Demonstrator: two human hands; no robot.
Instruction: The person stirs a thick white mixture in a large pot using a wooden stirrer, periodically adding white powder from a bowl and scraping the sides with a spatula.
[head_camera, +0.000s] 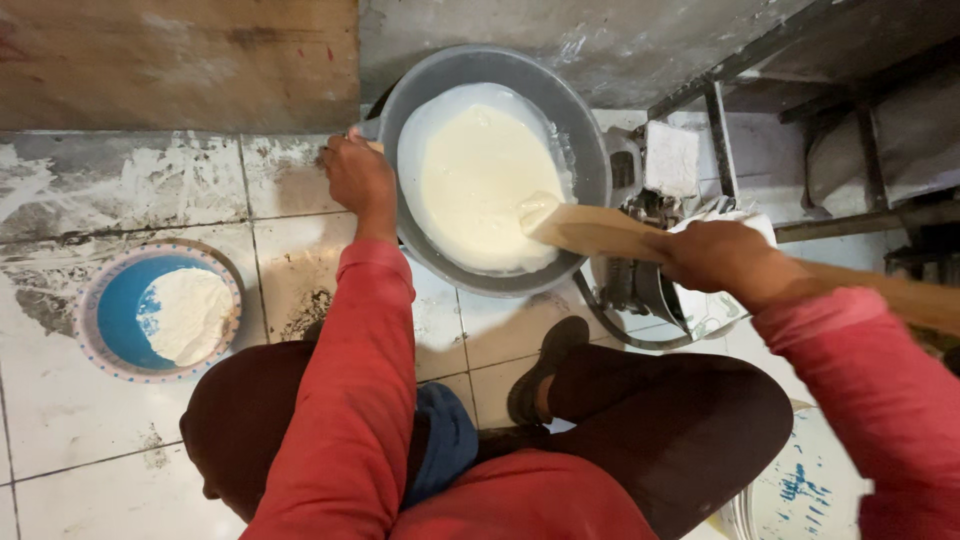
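**Tiled floor, batter basin tilted**

White tiled floor (60, 410), stained. Left hand (358, 178) grips the grey basin (590, 150) rim at 9 o'clock. Right hand (715, 258) is closed around a wooden paddle (590, 230), blade in pale batter (480, 180). Blue bowl (118, 310) with flour sits well apart at 8 o'clock.

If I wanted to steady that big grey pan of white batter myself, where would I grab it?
Probably at the near-left rim, coming from the left, where the left hand grips the grey pan now. The pan sits tilted with the batter pooled inside, so the bare rim is the only clean hold. The right side is taken by the wooden paddle in the right hand.
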